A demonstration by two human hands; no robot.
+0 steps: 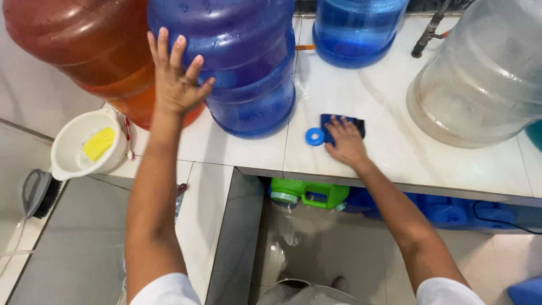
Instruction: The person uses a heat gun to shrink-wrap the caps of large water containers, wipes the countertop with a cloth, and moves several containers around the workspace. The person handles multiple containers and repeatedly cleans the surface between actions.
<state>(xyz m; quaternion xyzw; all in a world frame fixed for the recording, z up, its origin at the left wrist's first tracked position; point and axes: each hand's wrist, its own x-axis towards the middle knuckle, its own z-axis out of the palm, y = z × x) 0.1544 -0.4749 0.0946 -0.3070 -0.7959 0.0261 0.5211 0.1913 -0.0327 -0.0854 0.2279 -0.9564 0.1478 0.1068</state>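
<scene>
Wiping step, as I judged it: my right hand [345, 144] pressed flat, fingers spread, on the dark blue cloth [342, 123] on the white counter [395, 152] beside a blue cap ring [314, 136], while my left hand [176, 79], fingers splayed, steadied the blue water jug [248, 73]; the next stroke called for keeping that brace.

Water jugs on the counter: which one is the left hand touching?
The dark blue jug, between the orange jug and the lighter blue one; the left hand lies flat against its side.
</scene>
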